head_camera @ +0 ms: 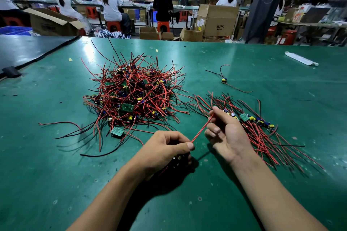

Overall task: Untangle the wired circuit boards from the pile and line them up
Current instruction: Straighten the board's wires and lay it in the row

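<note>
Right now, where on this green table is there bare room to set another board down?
Bare green mat lies left of the tangled pile toward the black mat, along the near edge, and between lone board and white strip. Crowded: the pile, lined-up row, and red wire between left hand and right hand.

The table [48,165] has a green rubbery top — smooth, with a soft sheen under the lights and speckled with pale scuffs. The piled wires [135,88] have smooth red and black plastic insulation, and the cardboard boxes [217,20] behind look matt brown.
</note>
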The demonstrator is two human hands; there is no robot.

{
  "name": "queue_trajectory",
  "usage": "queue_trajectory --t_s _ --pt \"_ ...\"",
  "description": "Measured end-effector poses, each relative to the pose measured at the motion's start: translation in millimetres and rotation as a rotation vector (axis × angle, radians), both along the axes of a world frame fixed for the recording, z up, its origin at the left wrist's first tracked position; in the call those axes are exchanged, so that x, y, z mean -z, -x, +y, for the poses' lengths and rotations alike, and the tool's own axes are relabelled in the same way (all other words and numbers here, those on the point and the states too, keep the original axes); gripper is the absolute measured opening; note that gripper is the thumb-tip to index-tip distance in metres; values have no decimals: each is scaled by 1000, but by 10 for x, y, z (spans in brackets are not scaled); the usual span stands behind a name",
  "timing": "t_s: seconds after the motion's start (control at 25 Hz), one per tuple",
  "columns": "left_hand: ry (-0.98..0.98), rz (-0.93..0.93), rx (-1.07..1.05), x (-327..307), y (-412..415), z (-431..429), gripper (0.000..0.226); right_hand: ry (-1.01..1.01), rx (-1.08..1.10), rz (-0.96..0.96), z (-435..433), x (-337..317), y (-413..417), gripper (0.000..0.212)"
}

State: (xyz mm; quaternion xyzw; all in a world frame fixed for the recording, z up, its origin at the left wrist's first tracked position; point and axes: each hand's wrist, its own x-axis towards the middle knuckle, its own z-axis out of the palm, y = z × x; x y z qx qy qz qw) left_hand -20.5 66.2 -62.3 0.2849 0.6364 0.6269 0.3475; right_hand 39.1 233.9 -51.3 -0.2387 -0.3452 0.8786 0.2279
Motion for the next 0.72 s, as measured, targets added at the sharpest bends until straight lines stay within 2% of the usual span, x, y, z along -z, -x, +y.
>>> queue_trajectory --t_s 0.16,0.24,0.32,0.4,0.48,0.56,0.64,0.72 --pt "21 5 5 -24 -12 -10 10 102 -25 60 -1 -51 -4 25" --pt "19 -47 -8 -28 -19 -11 12 88 -31 54 -4 -49 -9 18" --pt "-2 -137 -36 -45 -30 -12 12 2 -12 6 -1 -33 -19 25" --pt "-31 -226 -88 -74 -38 -3 14 -155 11 -82 1 11 -22 44" --pt "-75 -291 -191 -108 -18 9 16 -332 -3 -143 -9 66 -29 49" --pt "-166 -378 -304 -144 27 9 14 -536 -94 -159 -61 122 -55 32" --pt "-269 -445 -382 -177 60 6 12 -927 -192 -217 -128 176 -88 13" --pt "-349 -485 -450 -201 77 -6 12 -1287 -243 -250 -226 227 -97 5"
